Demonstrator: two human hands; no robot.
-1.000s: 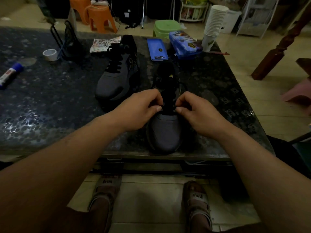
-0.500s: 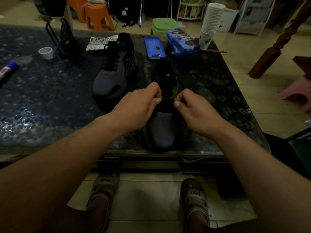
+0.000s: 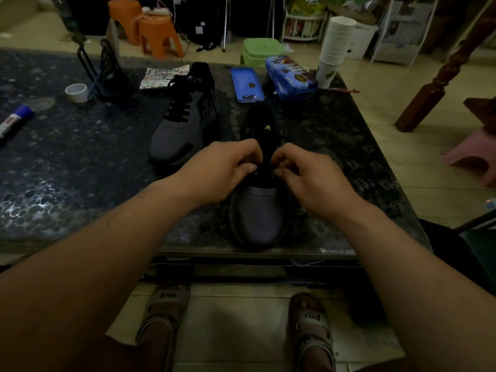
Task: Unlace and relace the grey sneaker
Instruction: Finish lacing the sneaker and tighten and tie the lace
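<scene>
- Grey sneaker [image 3: 256, 216] at near edge of table [image 3: 80, 157]; long axis 12–6, toe at 6 toward the person
- Left hand [image 3: 222, 171] at its 9, right hand [image 3: 311, 181] at its 3, equally near the lowest eyelets
- Both hands: fingers curled, tips pinched on the black lace, barely readable against the tongue
- Likely next pull runs across the axis, toward 9 and 3

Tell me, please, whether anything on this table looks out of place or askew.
Nothing looks spilled or damaged. The tall stack of paper cups at the table's far right corner leans, though the wide lens may exaggerate it. The grey sneaker sits close to the near edge.
</scene>
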